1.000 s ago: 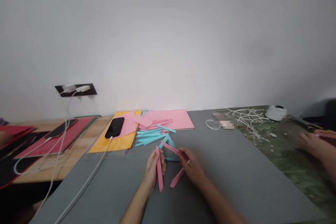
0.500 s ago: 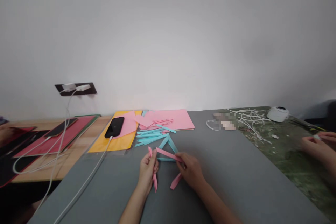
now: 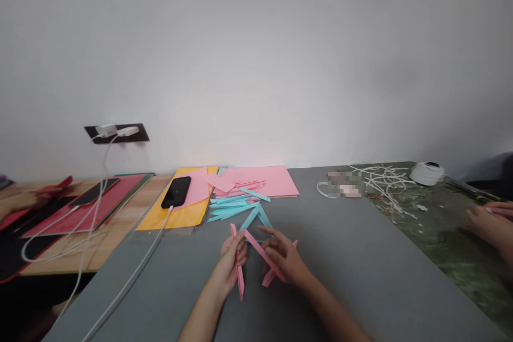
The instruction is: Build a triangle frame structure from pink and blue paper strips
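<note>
A person's left hand (image 3: 230, 261) has its fingers clamped on a folded pink strip (image 3: 240, 280), on the near side of a blue paper triangle (image 3: 250, 217). Before the triangle, a second pink strip (image 3: 259, 249) slants toward the right hand (image 3: 285, 256), its fingers half-curled, their grip unclear. Blue strips (image 3: 228, 210) lie just beyond the triangle.

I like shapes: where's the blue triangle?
In the head view, the blue triangle lies low in the middle, beyond the left hand and right hand, near blue strips.
</note>
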### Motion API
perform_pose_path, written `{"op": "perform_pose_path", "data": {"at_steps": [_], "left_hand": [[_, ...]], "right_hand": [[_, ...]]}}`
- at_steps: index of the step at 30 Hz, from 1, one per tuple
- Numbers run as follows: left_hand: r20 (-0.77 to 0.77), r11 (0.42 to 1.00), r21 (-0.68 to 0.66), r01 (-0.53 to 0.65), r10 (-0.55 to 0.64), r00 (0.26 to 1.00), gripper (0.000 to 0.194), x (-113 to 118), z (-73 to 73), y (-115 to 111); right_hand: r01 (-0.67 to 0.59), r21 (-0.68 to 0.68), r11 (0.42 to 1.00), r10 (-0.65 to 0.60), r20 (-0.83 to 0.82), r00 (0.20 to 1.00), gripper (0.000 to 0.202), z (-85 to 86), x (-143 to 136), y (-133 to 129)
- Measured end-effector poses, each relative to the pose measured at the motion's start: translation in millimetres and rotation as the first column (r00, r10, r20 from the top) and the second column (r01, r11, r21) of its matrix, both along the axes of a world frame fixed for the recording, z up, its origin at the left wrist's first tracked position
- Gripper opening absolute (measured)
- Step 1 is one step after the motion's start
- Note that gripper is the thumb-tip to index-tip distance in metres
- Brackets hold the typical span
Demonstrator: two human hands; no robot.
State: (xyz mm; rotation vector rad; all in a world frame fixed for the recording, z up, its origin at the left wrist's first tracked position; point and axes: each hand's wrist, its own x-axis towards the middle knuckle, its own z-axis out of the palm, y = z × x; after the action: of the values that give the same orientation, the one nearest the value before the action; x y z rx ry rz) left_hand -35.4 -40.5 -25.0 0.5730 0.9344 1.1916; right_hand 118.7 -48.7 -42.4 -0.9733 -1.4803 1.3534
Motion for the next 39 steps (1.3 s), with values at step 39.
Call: {"op": "perform_pose_path", "data": {"at_steps": [39], "left_hand": [[0.051,0.980,-0.018,0.199,-0.198,0.979,0.025,2,-10.1,-5]], "right_hand": [[-0.055,-0.114,0.992,0.024,-0.265,0.964,0.024,20.2,-5,18]]}}
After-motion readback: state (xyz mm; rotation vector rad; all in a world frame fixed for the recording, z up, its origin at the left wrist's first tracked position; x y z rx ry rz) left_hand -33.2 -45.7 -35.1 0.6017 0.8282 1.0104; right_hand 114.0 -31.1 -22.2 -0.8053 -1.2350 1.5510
